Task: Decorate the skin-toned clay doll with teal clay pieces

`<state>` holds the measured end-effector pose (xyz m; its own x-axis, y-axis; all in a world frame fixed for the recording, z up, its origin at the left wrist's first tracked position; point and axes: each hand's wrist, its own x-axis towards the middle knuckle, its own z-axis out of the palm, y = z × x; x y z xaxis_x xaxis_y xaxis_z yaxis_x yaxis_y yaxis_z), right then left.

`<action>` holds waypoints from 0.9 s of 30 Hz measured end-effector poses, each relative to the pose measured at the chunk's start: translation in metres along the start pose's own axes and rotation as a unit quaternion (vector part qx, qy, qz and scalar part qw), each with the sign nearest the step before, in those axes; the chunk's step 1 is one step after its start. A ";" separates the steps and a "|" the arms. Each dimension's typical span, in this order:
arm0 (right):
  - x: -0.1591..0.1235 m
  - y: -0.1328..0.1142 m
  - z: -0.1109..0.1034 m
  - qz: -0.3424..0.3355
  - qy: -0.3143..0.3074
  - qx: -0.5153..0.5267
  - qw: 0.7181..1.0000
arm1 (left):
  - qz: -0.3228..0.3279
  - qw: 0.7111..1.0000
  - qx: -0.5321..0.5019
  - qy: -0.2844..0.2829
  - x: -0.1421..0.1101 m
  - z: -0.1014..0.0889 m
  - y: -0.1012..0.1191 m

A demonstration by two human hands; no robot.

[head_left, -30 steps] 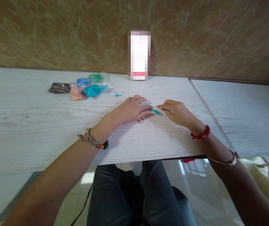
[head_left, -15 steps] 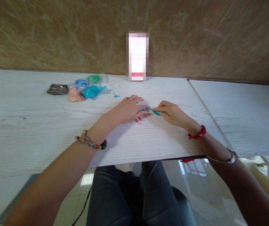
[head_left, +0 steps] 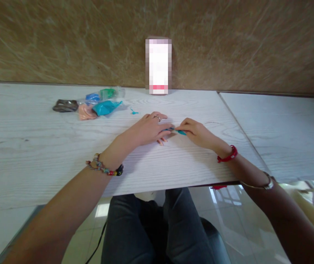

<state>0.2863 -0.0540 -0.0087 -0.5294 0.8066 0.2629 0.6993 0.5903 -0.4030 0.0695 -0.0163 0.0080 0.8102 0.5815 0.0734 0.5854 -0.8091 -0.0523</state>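
Observation:
A thin strip of teal clay (head_left: 182, 132) stretches between my two hands, low over the white table. My left hand (head_left: 152, 128), with a ring on one finger, pinches the strip's left part between thumb and index finger; its lower fingers are partly hidden underneath. From the other side, my right hand (head_left: 197, 132) has its index finger laid along the strip's right end, with the thumb tucked close and the other fingers curled in. A small teal scrap (head_left: 134, 112) lies on the table beyond my left hand.
Bagged clay sits at the back left: brown (head_left: 65, 106), peach (head_left: 87, 112), teal (head_left: 106, 107), blue (head_left: 92, 97) and green (head_left: 108, 93). A blurred-out phone-shaped object (head_left: 158, 66) leans on the brown marbled wall (head_left: 63, 44). A seam crosses the table (head_left: 256, 121) at the right.
My right hand has moved left, and its index finger has come from just beside the strip's right end onto the strip. My left hand keeps its pinch. The view has shifted slightly.

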 end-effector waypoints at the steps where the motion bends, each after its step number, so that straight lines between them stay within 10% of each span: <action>1: 0.000 0.003 -0.001 0.012 0.014 0.036 0.999 | 0.001 1.000 -0.001 0.000 0.000 0.001 -0.001; 15: -0.010 -0.011 -0.018 0.008 -0.108 -0.116 0.987 | -0.029 0.999 0.030 0.028 -0.003 -0.004 0.001; 27: -0.015 -0.010 -0.028 -0.010 -0.094 -0.107 0.990 | 0.032 0.999 -0.014 0.009 -0.001 0.001 0.010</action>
<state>0.3005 -0.0716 0.0156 -0.6104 0.7865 0.0937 0.7626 0.6155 -0.1991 0.0747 -0.0250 0.0067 0.8451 0.5271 0.0893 0.5313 -0.8466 -0.0305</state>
